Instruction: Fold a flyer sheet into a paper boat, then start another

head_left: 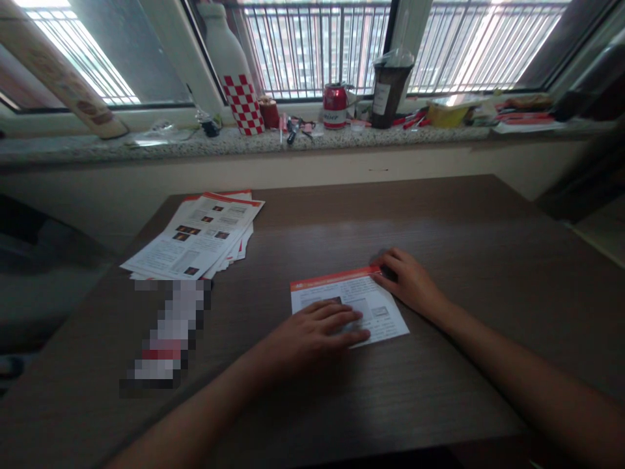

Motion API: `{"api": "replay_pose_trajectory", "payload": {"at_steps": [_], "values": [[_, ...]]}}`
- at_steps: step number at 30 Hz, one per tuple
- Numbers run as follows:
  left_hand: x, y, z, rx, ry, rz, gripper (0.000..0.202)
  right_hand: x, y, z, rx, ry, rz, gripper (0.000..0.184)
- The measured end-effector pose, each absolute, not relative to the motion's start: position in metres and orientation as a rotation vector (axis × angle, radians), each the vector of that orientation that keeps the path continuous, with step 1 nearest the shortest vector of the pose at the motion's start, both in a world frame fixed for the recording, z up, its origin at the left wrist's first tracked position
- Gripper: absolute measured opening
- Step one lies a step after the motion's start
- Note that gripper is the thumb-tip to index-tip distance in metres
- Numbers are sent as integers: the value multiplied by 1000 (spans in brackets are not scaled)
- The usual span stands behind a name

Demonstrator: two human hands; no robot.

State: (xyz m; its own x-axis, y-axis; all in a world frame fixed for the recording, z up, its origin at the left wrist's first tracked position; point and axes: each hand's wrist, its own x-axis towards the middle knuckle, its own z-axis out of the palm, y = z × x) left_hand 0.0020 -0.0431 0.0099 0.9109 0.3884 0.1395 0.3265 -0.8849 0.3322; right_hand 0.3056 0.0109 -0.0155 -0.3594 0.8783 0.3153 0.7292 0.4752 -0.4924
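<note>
A printed sheet of paper (385, 316) with an orange-red band along its far edge lies on the table in front of me. My left hand (327, 326) rests flat across the sheet's near left part, fingers stretched out, covering some of the print. At the far right corner of the sheet is my right hand (403, 277), its thumb and fingers bent and closed on that corner. To the left lies a loose stack of printed sheets (205, 228), fanned unevenly, with similar orange-red edges.
A pixelated, blurred-out object (170, 332) lies on the brown table (463, 234) below the stack. Along the stone windowsill (170, 150) stand a white bottle with red checks (241, 98), a red can (334, 104), a dark drink cup (390, 91) and assorted small items.
</note>
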Motion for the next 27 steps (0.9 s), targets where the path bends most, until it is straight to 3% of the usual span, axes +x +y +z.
{"api": "replay_pose_trajectory", "payload": {"at_steps": [15, 22, 27], "values": [[3, -46, 9, 2780, 575, 120, 50, 306, 13, -19, -1304, -2211, 328, 9], [-1, -41, 13, 2816, 775, 122, 51, 304, 11, -15, -1206, -2198, 304, 29], [-3, -41, 12, 2835, 886, 121, 55, 300, 4, -11, -1060, -2349, 307, 29]]}}
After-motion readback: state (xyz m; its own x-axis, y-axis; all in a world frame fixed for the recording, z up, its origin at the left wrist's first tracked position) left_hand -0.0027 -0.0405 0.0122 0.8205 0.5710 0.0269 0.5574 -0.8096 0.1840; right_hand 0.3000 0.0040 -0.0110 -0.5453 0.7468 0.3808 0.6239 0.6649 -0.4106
